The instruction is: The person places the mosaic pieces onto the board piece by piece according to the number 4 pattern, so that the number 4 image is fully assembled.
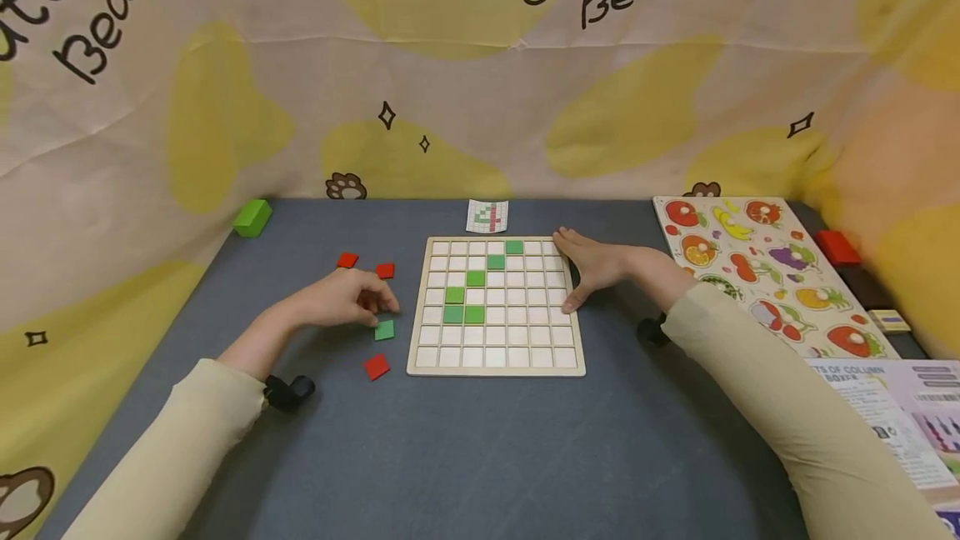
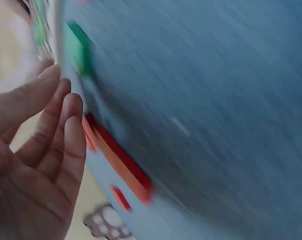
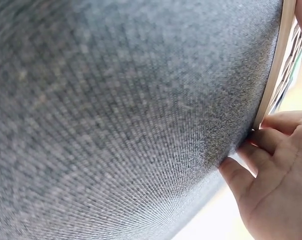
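A pale wooden grid board (image 1: 496, 372) lies on the table, its cells white except for several with green tiles (image 1: 476, 278). My left hand (image 1: 341, 300) hangs left of the board with loosely bent fingers, close beside a loose green tile (image 1: 384, 330). In the blurred left wrist view, nothing shows between thumb and fingertips. Around that hand lie red tiles: one nearer me (image 1: 377, 367) and two beyond it, a red tile (image 1: 385, 271) and another red tile (image 1: 347, 260). My right hand (image 1: 596, 265) rests along the board's right edge, thumb and fingers spread, fingertips at the far corner.
Behind the board lies a small pattern card (image 1: 487, 216) with green and red squares. A green block (image 1: 252, 217) sits at the far left corner. To the right are a fruit picture board (image 1: 757, 273), a red block (image 1: 837, 248) and a printed sheet (image 1: 892, 415).
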Available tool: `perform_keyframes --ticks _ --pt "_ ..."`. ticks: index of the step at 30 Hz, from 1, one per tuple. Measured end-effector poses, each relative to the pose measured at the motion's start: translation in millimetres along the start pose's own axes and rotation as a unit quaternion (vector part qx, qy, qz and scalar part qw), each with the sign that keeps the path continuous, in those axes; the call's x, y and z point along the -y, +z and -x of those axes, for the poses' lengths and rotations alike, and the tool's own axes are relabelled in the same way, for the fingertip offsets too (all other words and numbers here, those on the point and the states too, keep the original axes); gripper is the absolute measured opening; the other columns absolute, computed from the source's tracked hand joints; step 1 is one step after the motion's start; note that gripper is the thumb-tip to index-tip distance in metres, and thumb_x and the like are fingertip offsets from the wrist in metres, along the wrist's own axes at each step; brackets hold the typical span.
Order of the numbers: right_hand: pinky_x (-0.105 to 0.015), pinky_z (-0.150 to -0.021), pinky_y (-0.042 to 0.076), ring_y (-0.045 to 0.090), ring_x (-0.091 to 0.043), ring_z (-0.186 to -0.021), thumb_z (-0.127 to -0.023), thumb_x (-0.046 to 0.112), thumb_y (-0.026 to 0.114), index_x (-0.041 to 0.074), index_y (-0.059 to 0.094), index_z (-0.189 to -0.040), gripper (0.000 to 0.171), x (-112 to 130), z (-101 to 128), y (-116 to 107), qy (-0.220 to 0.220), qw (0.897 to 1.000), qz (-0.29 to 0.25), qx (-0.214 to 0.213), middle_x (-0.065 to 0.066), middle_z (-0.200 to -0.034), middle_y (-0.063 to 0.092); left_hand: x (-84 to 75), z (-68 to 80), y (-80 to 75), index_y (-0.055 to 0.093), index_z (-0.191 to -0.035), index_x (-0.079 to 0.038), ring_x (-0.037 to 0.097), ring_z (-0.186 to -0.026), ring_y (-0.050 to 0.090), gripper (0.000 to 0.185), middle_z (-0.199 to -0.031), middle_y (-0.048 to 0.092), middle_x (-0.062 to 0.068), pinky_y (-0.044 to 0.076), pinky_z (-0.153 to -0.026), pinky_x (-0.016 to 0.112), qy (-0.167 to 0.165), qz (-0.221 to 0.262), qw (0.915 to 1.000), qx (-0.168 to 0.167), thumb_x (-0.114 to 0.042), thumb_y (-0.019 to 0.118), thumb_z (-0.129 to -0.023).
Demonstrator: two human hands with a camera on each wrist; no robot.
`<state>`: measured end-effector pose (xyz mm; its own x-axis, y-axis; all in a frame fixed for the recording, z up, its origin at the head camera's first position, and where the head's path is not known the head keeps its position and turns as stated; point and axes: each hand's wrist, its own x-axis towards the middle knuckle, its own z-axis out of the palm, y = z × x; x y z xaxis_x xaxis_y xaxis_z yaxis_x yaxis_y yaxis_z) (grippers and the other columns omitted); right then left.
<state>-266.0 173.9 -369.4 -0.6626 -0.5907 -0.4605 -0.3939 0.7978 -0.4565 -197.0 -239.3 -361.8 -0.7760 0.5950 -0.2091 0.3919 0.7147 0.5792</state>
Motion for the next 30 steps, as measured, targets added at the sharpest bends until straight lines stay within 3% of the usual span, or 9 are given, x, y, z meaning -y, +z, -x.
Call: perform_keyframes --ticks 4,10,17,23,30 --pt "-0.060 -0.124 0.003 -0.015 -0.041 -0.153 -0.076 0.047 0.082 -0.002 -0.008 -0.156 0.130 -3 1 1 0.001 1.000 0.001 -0.004 -0.024 -0.164 -0.016 11.9 9.6 -2.8 0.075 -0.107 -0.020 0.019 -0.095 0.053 0.039 -0.106 0.064 0.003 0.047 -0.081 0.031 0.005 -0.011 0.9999 0.007 0.007 0.071 -0.079" --pt "-0.059 -0.124 0.004 -0.013 -0.041 -0.154 -0.076 0.049 0.082 -0.002 -0.007 -0.156 0.130 -6 0 3 -0.001 1.000 0.008 -0.011 -0.024 -0.164 -0.015 7.8 8.0 -1.0 0.076 -0.107 -0.024 0.020 -0.107 0.048 0.045 -0.110 0.061 0.003 0.044 -0.090 0.039 0.034 -0.019 0.9991 0.017 0.008 0.073 -0.076" --pt "-0.059 -0.124 0.004 -0.013 -0.041 -0.154 -0.077 0.049 0.081 -0.002 -0.007 -0.156 0.129 -4 1 2 -0.003 1.000 0.006 -0.008 -0.024 -0.164 -0.016 2.5 2.0 6.7 0.076 -0.100 -0.029 0.018 -0.099 0.043 0.043 -0.105 0.058 0.001 0.040 -0.082 0.031 0.036 -0.051 0.9975 0.033 0.004 0.080 -0.072" --pt "-0.059 -0.124 0.004 -0.013 -0.041 -0.154 -0.077 0.049 0.081 -0.002 -0.007 -0.156 0.129 -4 1 0 -0.004 1.000 0.013 -0.006 -0.025 -0.164 -0.016 1.7 -0.8 9.4 0.074 -0.092 -0.023 0.018 -0.102 0.051 0.033 -0.103 0.060 0.001 0.045 -0.088 0.035 0.027 -0.060 0.9977 0.018 0.001 0.083 -0.070" --pt "-0.059 -0.124 0.004 -0.013 -0.041 -0.154 -0.077 0.048 0.081 -0.003 -0.007 -0.156 0.129 -3 1 0 -0.004 1.000 0.014 -0.006 -0.025 -0.164 -0.015 -2.9 -10.3 13.0 0.065 -0.084 -0.013 0.013 -0.079 0.056 0.026 -0.084 0.063 0.000 0.048 -0.074 0.027 -0.013 -0.032 0.9992 -0.019 0.001 0.082 -0.072"
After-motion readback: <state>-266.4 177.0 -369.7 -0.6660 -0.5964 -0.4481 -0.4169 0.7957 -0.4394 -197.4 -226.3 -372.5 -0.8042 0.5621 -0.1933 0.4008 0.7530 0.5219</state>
